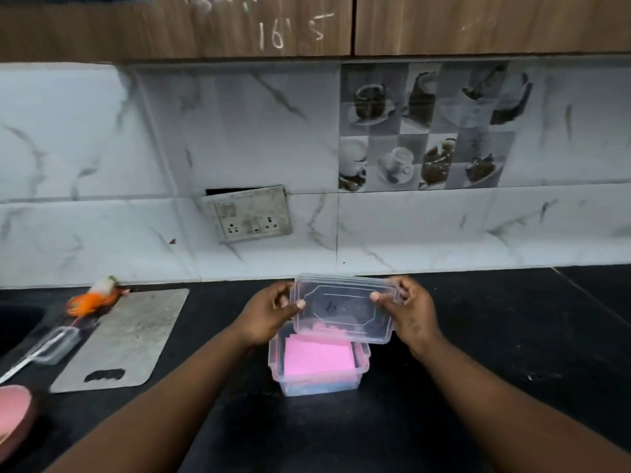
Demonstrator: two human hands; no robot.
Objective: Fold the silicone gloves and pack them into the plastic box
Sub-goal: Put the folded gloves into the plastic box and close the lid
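A clear plastic box stands on the black counter in the middle of the view. Inside it lies a folded pink silicone glove, and something blue shows through the box's lower wall. Above the box's far half I hold the clear lid, tilted. My left hand grips the lid's left edge and my right hand grips its right edge. The lid hides the far part of the box.
A grey cutting board lies to the left, with an orange object at its far corner and a small clear container beside it. A pink item sits at the left edge. The tiled wall with a socket plate rises behind.
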